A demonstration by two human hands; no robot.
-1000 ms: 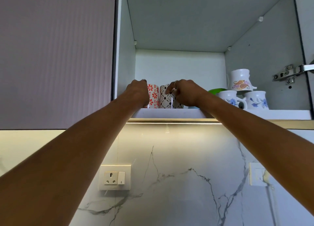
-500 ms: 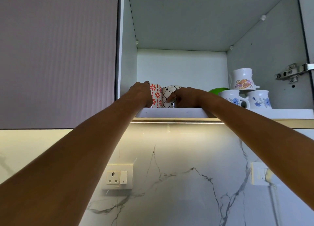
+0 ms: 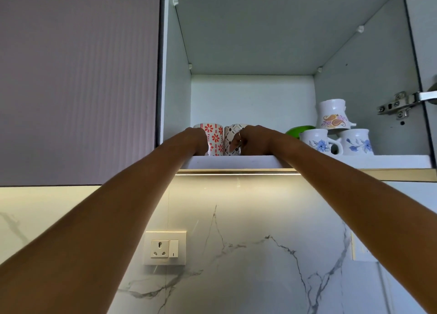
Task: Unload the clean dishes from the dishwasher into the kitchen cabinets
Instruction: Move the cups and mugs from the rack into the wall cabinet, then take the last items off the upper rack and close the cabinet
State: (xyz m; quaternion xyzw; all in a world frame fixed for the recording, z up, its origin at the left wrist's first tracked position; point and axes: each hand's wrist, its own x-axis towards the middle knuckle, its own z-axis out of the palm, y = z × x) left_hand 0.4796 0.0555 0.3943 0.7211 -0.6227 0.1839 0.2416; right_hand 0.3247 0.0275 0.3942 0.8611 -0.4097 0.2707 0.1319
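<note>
Both arms raised to the open white wall cabinet (image 3: pixel 179 82), hands on its bottom shelf (image 3: pixel 236 162) near the front edge, toward the left wall.

Left hand (image 3: pixel 196 140) curled against the left side of the tall cylindrical white mug with red flowers (image 3: pixel 215 139); fingers hidden behind it, so probably gripping the handle, but not certain. Right hand (image 3: pixel 254 140) curled round the right side of the matching cylindrical white mug with a dark diamond pattern (image 3: pixel 231 136), thumb and a ringed finger showing at its face; handle out of sight under the hand.

Both mugs upright, long axes vertical, standing on the shelf side by side and just about touching. Open end up or down not visible from below. Handles seemingly turned outward, one left, one right.

Progress, as a judgement: two mugs set down and only awaiting release. Already on the shelf toward the right wall: two white jug-shaped mugs with blue flowers (image 3: pixel 319 141), a third white mug with an orange paisley motif (image 3: pixel 333 115) stacked across them, and a green plastic dish (image 3: pixel 298 129) behind. Dishwasher out of view, so remaining load unknown.

Cabinet door hinge (image 3: pixel 397 106) at the right wall; closed ribbed mauve door (image 3: pixel 78 82) left.
</note>
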